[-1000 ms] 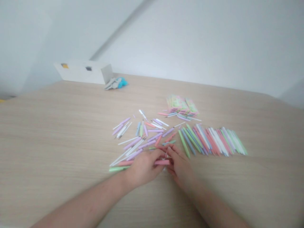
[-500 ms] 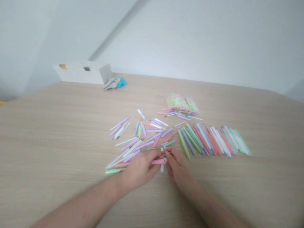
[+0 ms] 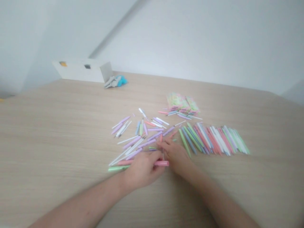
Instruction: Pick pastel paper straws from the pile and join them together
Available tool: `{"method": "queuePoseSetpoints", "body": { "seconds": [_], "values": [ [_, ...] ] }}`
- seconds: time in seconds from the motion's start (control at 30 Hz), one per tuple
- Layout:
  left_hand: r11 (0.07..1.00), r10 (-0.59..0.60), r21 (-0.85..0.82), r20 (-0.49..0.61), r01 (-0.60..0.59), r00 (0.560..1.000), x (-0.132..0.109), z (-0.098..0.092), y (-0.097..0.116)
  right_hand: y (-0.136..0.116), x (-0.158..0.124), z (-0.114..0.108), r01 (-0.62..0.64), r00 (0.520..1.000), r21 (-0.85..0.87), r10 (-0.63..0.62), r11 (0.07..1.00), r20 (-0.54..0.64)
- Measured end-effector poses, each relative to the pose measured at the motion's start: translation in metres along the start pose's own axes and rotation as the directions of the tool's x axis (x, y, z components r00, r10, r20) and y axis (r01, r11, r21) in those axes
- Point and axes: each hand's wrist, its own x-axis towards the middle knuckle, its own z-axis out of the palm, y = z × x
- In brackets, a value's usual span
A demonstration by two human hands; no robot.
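Observation:
My left hand point(image 3: 144, 169) is closed around a pink pen barrel point(image 3: 161, 163), whose hollow-looking end points right. A thin pale stick, perhaps a refill, shows blurred between the two hands. My right hand point(image 3: 177, 155) reaches just beyond it, thumb and fingers pinched at a short pink pen part point(image 3: 161, 138) that sticks up past the fingertips. Loose purple pen barrels point(image 3: 155, 136) and white refills point(image 3: 128, 139) with dark tips lie scattered ahead of the hands. Beneath my left hand a green pen barrel point(image 3: 117, 168) pokes out beside another pink one.
To the right lies a row of assembled-looking pens point(image 3: 216, 141) in green, blue, pink and white. Behind are stacked printed packets point(image 3: 180, 103). A white box point(image 3: 80, 72) and grey-blue gloves point(image 3: 116, 81) stand at the back left of the wooden table point(image 3: 59, 126).
My right hand has moved away from the pink barrel's end, up and slightly left, to a pink part. The white piece under my fingers no longer shows. My left hand keeps its hold.

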Motion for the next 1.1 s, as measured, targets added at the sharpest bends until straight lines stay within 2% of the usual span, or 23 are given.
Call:
{"method": "queuePoseSetpoints", "body": {
  "seconds": [0.17,0.23,0.27,0.3,0.37,0.4,0.43,0.47,0.5,0.6,0.73,0.97,1.1],
  "values": [
    [1.000,-0.008,-0.021,0.023,0.008,1.000,0.001,-0.001,-0.001,0.010,-0.004,0.003,0.009,0.991,0.245,0.023,0.969,-0.130],
    [0.998,-0.020,-0.066,0.003,0.021,1.000,0.002,-0.001,-0.001,0.011,-0.007,-0.001,-0.013,0.985,0.457,0.091,0.890,-0.149],
    [0.994,-0.030,-0.102,-0.012,0.028,0.999,0.002,-0.002,-0.002,0.011,-0.008,-0.003,-0.051,0.981,0.601,0.153,0.798,-0.120],
    [0.989,-0.042,-0.144,-0.030,0.038,0.999,0.003,-0.002,-0.003,0.011,-0.009,-0.006,-0.096,0.975,0.748,0.214,0.656,-0.063],
    [0.969,-0.076,-0.240,-0.058,0.060,0.995,0.005,-0.002,-0.005,0.010,-0.011,-0.009,-0.161,0.961,0.949,0.263,0.272,0.088],
    [0.955,-0.100,-0.287,-0.065,0.077,0.993,0.007,-0.002,-0.006,0.010,-0.011,-0.010,-0.172,0.956,0.981,0.254,0.091,0.144],
    [0.939,-0.127,-0.330,-0.065,0.099,0.990,0.008,-0.001,-0.008,0.009,-0.012,-0.010,-0.173,0.955,0.984,0.236,-0.048,0.179],
    [0.922,-0.154,-0.368,-0.061,0.121,0.986,0.009,0.000,-0.010,0.009,-0.012,-0.010,-0.173,0.954,0.975,0.221,-0.141,0.201],
    [0.906,-0.177,-0.400,-0.055,0.141,0.983,0.009,0.000,-0.012,0.008,-0.012,-0.010,-0.178,0.953,0.965,0.211,-0.193,0.218],
    [0.874,-0.220,-0.455,-0.061,0.169,0.974,0.009,0.003,-0.017,0.006,-0.011,-0.011,-0.183,0.947,0.951,0.216,-0.250,0.239],
    [0.854,-0.267,-0.484,-0.089,0.192,0.960,0.008,0.002,-0.018,0.004,-0.011,-0.012,-0.127,0.955,0.956,0.227,-0.265,0.190],
    [0.860,-0.298,-0.467,-0.136,0.204,0.945,0.010,-0.002,-0.015,0.004,-0.013,-0.005,-0.087,0.961,0.987,0.249,-0.134,0.119],
    [0.868,-0.298,-0.455,-0.153,0.201,0.942,0.009,-0.002,-0.015,0.007,-0.013,-0.002,-0.056,0.968,0.998,0.245,-0.001,0.054]
  ]
}}
